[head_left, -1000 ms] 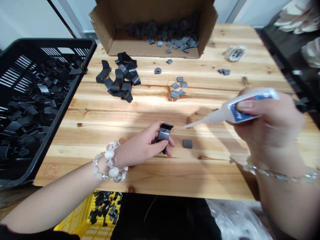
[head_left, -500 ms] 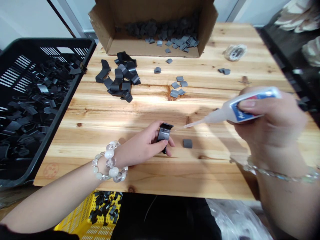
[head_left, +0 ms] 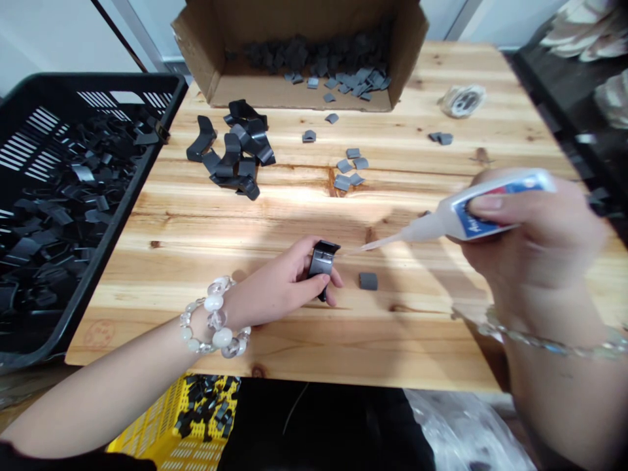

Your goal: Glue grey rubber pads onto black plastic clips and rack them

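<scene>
My left hand (head_left: 294, 281) is closed on a curved black plastic piece (head_left: 322, 260) with a bent upper edge, holding it just above the wooden table. In my right hand (head_left: 534, 229) is a glue bottle (head_left: 473, 212) with a blue and red label, tilted so its long thin nozzle points left. The nozzle tip is close to the black piece's right side, with a small gap between them. A small grey curved pad (head_left: 368, 281) lies on the table right of my left hand.
More black pieces (head_left: 238, 150) are heaped on the table (head_left: 196, 275) at the left, with several grey pads (head_left: 349, 170) near its middle. An open cardboard box (head_left: 210, 72) of pads stands behind. A tape roll (head_left: 464, 102) sits far right. Black crate (head_left: 169, 131) left; yellow basket (head_left: 152, 418) below.
Almost nothing differs. Both hands, the black piece and the glue bottle stay nearly where they were; the whole view has shifted very slightly.
</scene>
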`<state>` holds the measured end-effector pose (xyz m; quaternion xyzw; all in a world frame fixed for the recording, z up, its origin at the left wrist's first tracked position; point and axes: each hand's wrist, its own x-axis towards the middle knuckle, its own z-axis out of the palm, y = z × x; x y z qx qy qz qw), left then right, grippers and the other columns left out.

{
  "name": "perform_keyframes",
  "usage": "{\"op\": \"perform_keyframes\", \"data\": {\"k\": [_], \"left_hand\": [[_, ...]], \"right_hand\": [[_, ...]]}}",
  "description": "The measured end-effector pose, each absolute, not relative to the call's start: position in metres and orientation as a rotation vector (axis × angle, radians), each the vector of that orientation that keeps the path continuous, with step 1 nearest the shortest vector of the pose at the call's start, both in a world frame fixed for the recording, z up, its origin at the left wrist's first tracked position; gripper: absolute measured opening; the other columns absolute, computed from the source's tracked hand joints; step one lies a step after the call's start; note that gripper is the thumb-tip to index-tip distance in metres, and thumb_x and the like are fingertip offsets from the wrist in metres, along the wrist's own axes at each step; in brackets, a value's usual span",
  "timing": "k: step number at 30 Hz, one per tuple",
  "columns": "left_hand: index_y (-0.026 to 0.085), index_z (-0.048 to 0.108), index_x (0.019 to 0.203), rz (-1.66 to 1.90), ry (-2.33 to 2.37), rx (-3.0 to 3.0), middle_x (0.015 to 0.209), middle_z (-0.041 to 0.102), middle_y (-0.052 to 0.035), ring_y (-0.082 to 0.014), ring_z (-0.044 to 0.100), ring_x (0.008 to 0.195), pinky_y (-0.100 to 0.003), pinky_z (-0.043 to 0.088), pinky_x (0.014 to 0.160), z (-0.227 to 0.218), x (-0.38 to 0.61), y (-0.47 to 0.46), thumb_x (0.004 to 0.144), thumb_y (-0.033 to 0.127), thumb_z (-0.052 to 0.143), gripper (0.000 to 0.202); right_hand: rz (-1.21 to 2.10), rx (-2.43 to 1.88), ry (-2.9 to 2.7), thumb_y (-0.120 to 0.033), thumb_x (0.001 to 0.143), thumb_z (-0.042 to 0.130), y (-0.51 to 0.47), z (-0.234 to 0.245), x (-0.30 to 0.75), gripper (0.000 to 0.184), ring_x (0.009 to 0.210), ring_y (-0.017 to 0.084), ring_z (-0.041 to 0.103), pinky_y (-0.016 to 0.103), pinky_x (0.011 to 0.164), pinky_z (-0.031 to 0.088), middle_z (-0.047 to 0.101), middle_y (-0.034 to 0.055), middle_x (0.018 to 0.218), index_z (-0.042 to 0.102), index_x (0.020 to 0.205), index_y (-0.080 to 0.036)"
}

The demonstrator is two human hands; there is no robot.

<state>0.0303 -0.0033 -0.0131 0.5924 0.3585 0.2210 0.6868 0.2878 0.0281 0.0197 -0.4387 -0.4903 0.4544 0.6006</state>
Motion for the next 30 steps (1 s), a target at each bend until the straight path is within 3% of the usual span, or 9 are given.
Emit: {"op": "perform_keyframes", "data": {"k": [13,30], "left_hand": [[0.02,0.04,0.109,0.493,0.803,1.34,0.102,0.064,-0.0053,-0.0139,0.067,0.086,-0.032,0.049,0.082,-0.0139,0.0301,-0.0032,0.094,0.019,0.046,0.017],[0.019,0.039,0.111,0.497,0.803,1.319,0.103,0.063,-0.0053,-0.0137,0.067,0.084,-0.031,0.05,0.08,-0.0127,0.0316,-0.0029,0.093,0.019,0.047,0.02]], "right_hand": [[1.087,-1.009,-1.137,-0.018,0.069,0.07,0.0298,0.0193,0.2914,0.021,0.044,0.009,0.032,0.024,0.037,0.015,0.035,0.0003,0.049,0.06,0.051,-0.023],[1.096,-1.017,-1.139,-0.016,0.069,0.069,0.0279,0.0186,0.2911,0.016,0.046,0.01,0.037,0.025,0.038,0.018,0.041,0.0002,0.05,0.065,0.056,-0.024]]}}
